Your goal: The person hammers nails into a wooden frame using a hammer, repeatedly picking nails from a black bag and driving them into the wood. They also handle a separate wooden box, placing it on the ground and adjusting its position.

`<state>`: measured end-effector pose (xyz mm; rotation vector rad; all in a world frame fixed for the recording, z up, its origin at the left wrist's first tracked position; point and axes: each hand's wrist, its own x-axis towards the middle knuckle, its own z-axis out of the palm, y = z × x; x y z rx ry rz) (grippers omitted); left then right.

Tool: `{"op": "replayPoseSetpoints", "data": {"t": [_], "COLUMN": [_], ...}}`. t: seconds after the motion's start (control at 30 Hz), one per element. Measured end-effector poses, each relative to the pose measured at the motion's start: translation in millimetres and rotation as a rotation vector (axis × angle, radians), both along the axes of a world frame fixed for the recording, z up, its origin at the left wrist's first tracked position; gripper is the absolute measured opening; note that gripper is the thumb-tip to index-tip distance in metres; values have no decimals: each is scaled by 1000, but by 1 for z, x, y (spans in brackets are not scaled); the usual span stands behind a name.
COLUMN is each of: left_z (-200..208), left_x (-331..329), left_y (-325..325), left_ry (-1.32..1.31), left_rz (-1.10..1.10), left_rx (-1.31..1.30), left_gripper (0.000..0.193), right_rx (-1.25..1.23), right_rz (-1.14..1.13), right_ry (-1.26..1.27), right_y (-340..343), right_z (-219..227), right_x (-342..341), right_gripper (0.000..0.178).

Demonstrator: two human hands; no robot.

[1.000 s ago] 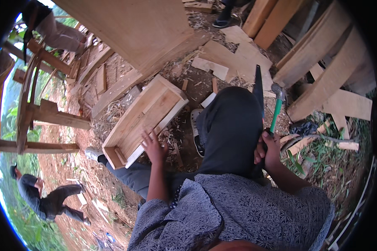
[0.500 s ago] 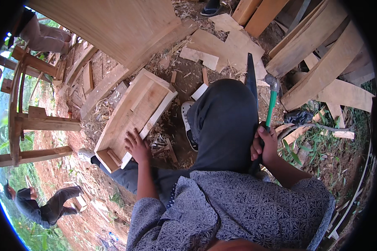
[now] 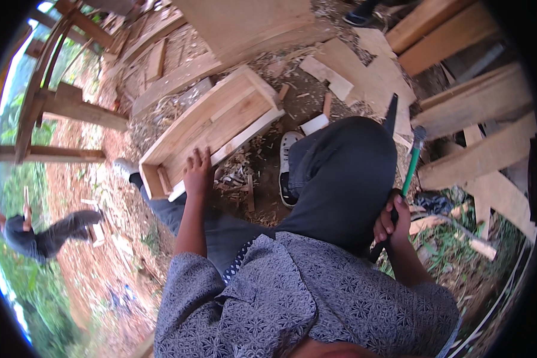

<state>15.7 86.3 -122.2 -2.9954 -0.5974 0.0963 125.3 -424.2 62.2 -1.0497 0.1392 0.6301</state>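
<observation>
An open, shallow wooden box (image 3: 212,122), drawer-like, lies slantwise left of centre by my stretched left leg. My left hand (image 3: 197,173) is over its near side wall, with the fingers bent across the rim and the tips inside; the thumb is hidden. Beside my bent right knee, my right hand (image 3: 392,222) is wrapped around a hammer (image 3: 411,164) with a green shaft, its grey head pointing up. A dark saw blade (image 3: 391,113) sticks up behind that knee. The saw's lower part is hidden by my leg, and I cannot tell whether my hand also touches it.
A large wooden panel (image 3: 244,27) lies ahead, with thin sheet offcuts (image 3: 364,71) beside it. Thick planks (image 3: 477,98) are piled at the right. Wooden framing (image 3: 71,110) and a distant person (image 3: 48,235) appear at the left. Shavings litter the ground.
My view has shifted, so the scene sits differently. My left hand's spread fingers have drawn closer together over the box wall. My right hand keeps hold of the hammer.
</observation>
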Motion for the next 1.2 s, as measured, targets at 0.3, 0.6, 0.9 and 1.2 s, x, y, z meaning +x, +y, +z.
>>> {"op": "replayPoseSetpoints", "data": {"t": [0.3, 0.6, 0.9, 1.2], "left_z": [6, -2, 15, 24], "left_x": [-2, 5, 11, 20], "left_y": [-10, -17, -5, 13], "left_ry": [-95, -89, -13, 143], "left_rz": [63, 162, 78, -4], "left_rx": [-110, -72, -178, -171], "left_gripper": [74, 92, 79, 78], "right_rx": [-23, -84, -73, -48], "right_rz": [-71, -90, -69, -73], "right_ry": [4, -3, -30, 22], "right_y": [5, 8, 7, 7], "right_z": [8, 12, 10, 14], "right_x": [-2, -2, -4, -2], "right_gripper": [34, 35, 33, 34]}}
